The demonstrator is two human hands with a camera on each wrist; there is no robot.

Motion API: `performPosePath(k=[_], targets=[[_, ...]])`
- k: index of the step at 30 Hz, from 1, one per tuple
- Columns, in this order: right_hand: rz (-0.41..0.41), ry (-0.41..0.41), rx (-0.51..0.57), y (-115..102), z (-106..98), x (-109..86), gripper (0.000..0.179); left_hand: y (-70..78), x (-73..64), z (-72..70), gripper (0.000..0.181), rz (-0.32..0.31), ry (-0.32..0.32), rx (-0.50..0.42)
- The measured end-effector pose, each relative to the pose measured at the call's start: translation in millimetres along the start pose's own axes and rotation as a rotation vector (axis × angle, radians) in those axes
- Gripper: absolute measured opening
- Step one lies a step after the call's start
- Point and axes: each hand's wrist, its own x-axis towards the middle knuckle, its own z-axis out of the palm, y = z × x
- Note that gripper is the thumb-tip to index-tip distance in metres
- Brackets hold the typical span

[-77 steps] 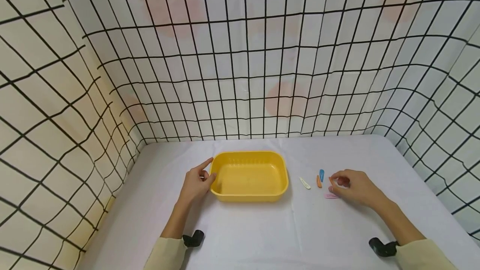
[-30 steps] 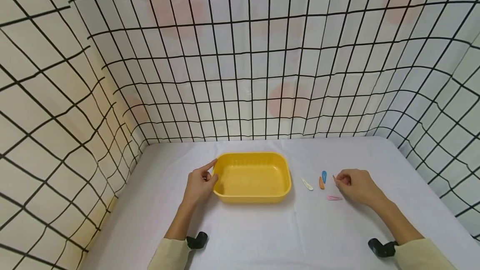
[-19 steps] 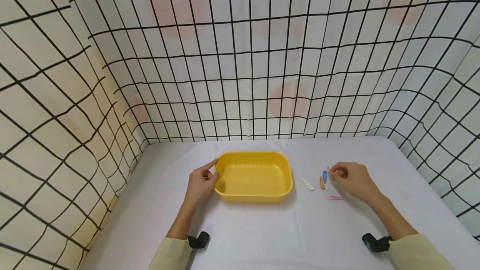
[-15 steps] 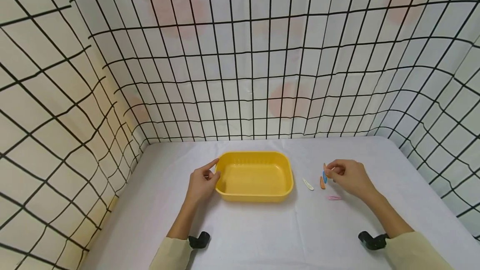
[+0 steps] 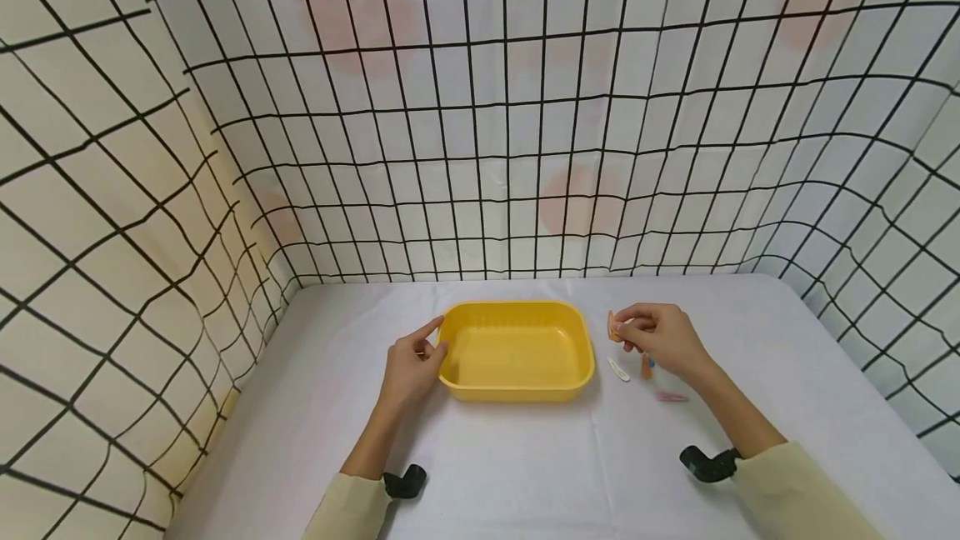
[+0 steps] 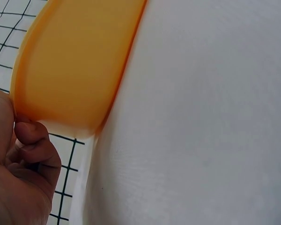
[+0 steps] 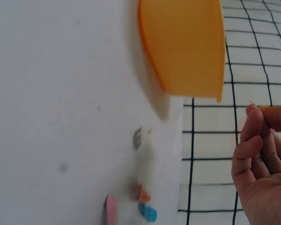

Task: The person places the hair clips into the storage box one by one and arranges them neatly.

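My left hand grips the left rim of a yellow plastic tray, thumb at the edge and the other fingers curled outside, as the left wrist view also shows. Between thumb and index finger of my right hand is an orange hair clip, raised over the table just right of the tray. Below that hand a white hair clip, a second orange clip, a pink clip and a blue clip lie on the cloth. In the head view the hand partly covers the blue one.
A white cloth covers the table. Behind it and along both sides stands a white wall sheet with black grid netting. Each wrist carries a black camera mount close to the pale sleeve.
My right hand has lifted the orange clip and carried it left, past the blue clip, toward the tray. My left hand has stayed at the tray's rim.
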Motion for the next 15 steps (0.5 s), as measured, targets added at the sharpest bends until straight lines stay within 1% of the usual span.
performPosePath(k=[10,15], targets=[[-0.005,-0.068,0.105,-30,31,15.0,0.024,0.4,-1.2,0.4,0.046,0.01,0.005,0.002],[-0.03,-0.097,0.148,-40,46,19.2,0.022,0.2,-1.7,1.2,0.045,0.009,0.008,-0.004]])
